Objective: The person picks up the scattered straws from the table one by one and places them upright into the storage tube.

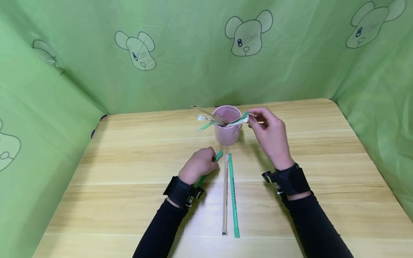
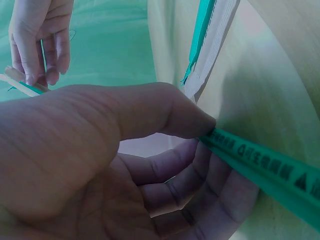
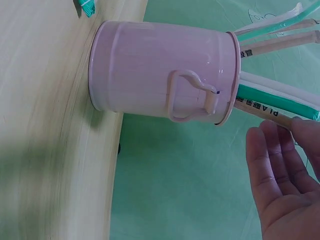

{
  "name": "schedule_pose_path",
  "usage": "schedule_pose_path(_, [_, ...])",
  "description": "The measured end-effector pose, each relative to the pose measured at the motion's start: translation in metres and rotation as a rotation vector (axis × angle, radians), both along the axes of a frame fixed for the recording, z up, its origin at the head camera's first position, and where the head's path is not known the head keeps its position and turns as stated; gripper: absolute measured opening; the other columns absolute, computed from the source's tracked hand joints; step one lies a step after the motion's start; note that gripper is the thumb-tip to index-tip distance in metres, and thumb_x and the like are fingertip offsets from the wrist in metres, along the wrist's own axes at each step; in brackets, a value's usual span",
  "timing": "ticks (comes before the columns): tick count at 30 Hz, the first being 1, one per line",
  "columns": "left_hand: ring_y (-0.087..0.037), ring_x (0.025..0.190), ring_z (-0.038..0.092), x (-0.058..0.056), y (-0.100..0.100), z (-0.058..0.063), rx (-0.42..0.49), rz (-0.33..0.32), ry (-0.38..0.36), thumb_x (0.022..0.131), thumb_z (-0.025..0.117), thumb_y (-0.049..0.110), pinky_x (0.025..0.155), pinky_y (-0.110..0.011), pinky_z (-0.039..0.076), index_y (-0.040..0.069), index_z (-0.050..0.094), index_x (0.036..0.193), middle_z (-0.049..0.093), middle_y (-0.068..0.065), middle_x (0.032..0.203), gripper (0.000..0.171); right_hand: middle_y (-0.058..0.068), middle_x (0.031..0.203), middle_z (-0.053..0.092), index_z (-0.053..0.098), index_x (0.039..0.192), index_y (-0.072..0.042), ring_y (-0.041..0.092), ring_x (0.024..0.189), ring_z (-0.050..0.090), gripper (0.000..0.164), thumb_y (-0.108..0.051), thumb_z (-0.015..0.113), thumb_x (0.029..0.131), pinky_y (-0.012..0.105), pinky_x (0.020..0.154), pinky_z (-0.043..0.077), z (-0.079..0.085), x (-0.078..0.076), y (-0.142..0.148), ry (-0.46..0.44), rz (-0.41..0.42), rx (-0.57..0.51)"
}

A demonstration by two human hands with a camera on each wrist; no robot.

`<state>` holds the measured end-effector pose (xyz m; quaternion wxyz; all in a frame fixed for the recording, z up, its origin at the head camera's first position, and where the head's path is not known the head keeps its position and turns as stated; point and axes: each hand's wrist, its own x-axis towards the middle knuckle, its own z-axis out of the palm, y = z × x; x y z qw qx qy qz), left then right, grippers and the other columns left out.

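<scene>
My left hand (image 1: 198, 165) pinches a green-wrapped drinking straw (image 2: 272, 165) between thumb and fingers, low over the table in front of a pink bucket (image 1: 226, 137). At the bucket's right rim, my right hand (image 1: 271, 135) holds the end of a tan-wrapped straw (image 3: 260, 109) that stands in the bucket. A green straw (image 3: 277, 102) and a white straw (image 3: 280, 86) lean right beside it. More wrapped straws (image 3: 280, 44) stick out over the opposite side. On the table, a tan straw (image 1: 225, 197) and a green straw (image 1: 234, 204) lie side by side, pointing toward the bucket.
The wooden table (image 1: 113, 172) has a rounded far right corner. Green curtain (image 1: 190, 71) with bear-head drawings hangs behind it and along both sides. The bucket stands near the table's back edge, its small wire-like handle (image 3: 177, 97) facing right.
</scene>
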<state>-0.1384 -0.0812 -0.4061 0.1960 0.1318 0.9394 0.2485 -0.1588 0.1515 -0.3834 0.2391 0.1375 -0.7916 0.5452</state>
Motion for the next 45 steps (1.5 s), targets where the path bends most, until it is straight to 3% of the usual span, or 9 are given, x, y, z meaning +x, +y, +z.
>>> schedule_pose_path(6, [-0.019, 0.068, 0.045, 0.000, -0.002, -0.001, 0.027, -0.007, 0.019, 0.091, 0.069, 0.003, 0.059, -0.027, 0.036, 0.003, 0.063, 0.088, 0.049, -0.003, 0.080, 0.007, 0.009, 0.115, 0.075, 0.073, 0.121, -0.001, 0.021, 0.100, 0.072, 0.019, -0.005, 0.073, 0.102, 0.019, 0.082, 0.058, 0.000, 0.000, 0.003, -0.048, -0.005, 0.045])
schedule_pose_path(16, [-0.019, 0.070, 0.049, -0.002, -0.011, 0.004, 0.184, 0.040, 0.023, 0.097, 0.068, 0.005, 0.062, -0.028, 0.041, 0.004, 0.062, 0.101, 0.055, -0.004, 0.083, 0.007, 0.009, 0.117, 0.075, 0.072, 0.122, -0.003, 0.022, 0.102, 0.071, 0.022, -0.008, 0.074, 0.101, 0.020, 0.082, 0.055, -0.001, -0.001, 0.004, -0.080, 0.008, 0.072])
schedule_pose_path(22, [-0.019, 0.072, 0.058, -0.001, -0.020, 0.019, 0.287, 0.054, 0.112, 0.102, 0.064, 0.003, 0.065, -0.030, 0.048, -0.002, 0.064, 0.115, 0.067, -0.008, 0.093, 0.014, 0.009, 0.119, 0.074, 0.072, 0.123, -0.004, 0.023, 0.104, 0.071, 0.023, -0.008, 0.074, 0.102, 0.019, 0.083, 0.055, 0.000, -0.001, 0.004, -0.093, 0.016, 0.087])
schedule_pose_path(26, [-0.025, 0.081, 0.070, -0.001, -0.026, 0.034, 0.361, 0.088, 0.171, 0.106, 0.063, 0.003, 0.072, -0.034, 0.057, -0.002, 0.061, 0.119, 0.069, -0.013, 0.105, 0.014, 0.010, 0.120, 0.074, 0.071, 0.125, -0.003, 0.024, 0.104, 0.071, 0.024, -0.006, 0.074, 0.101, 0.027, 0.086, 0.057, 0.000, -0.002, 0.004, -0.117, 0.028, 0.096])
schedule_pose_path(29, [-0.029, 0.086, 0.074, 0.000, -0.031, 0.044, 0.451, 0.120, 0.220, 0.107, 0.062, 0.003, 0.074, -0.038, 0.061, 0.000, 0.058, 0.119, 0.067, -0.015, 0.108, 0.013, 0.010, 0.121, 0.073, 0.070, 0.125, -0.003, 0.025, 0.104, 0.071, 0.025, -0.004, 0.074, 0.101, 0.036, 0.089, 0.059, 0.000, -0.002, 0.004, -0.139, 0.038, 0.104])
schedule_pose_path(35, [-0.030, 0.091, 0.075, -0.001, -0.035, 0.057, 0.674, 0.196, 0.413, 0.106, 0.064, 0.000, 0.079, -0.038, 0.063, -0.002, 0.058, 0.123, 0.068, -0.015, 0.109, 0.019, 0.012, 0.121, 0.073, 0.070, 0.126, -0.004, 0.028, 0.105, 0.072, 0.025, -0.004, 0.072, 0.102, 0.044, 0.091, 0.060, -0.001, -0.002, 0.004, -0.150, 0.049, 0.108])
schedule_pose_path(41, [-0.030, 0.100, 0.073, 0.000, -0.030, 0.062, 1.031, 0.322, 0.524, 0.105, 0.068, 0.005, 0.084, -0.039, 0.064, -0.003, 0.057, 0.123, 0.070, -0.016, 0.111, 0.023, 0.011, 0.121, 0.073, 0.070, 0.127, -0.005, 0.026, 0.104, 0.072, 0.025, -0.005, 0.072, 0.102, 0.043, 0.092, 0.060, -0.002, -0.002, 0.003, -0.161, 0.049, 0.115])
schedule_pose_path(45, [-0.034, 0.105, 0.072, 0.001, -0.029, 0.064, 1.235, 0.337, 0.577, 0.105, 0.068, 0.006, 0.090, -0.044, 0.062, -0.001, 0.056, 0.122, 0.069, -0.018, 0.114, 0.021, 0.010, 0.122, 0.073, 0.070, 0.128, -0.005, 0.024, 0.105, 0.071, 0.025, -0.006, 0.072, 0.103, 0.042, 0.092, 0.060, -0.001, -0.002, 0.002, -0.165, 0.047, 0.123])
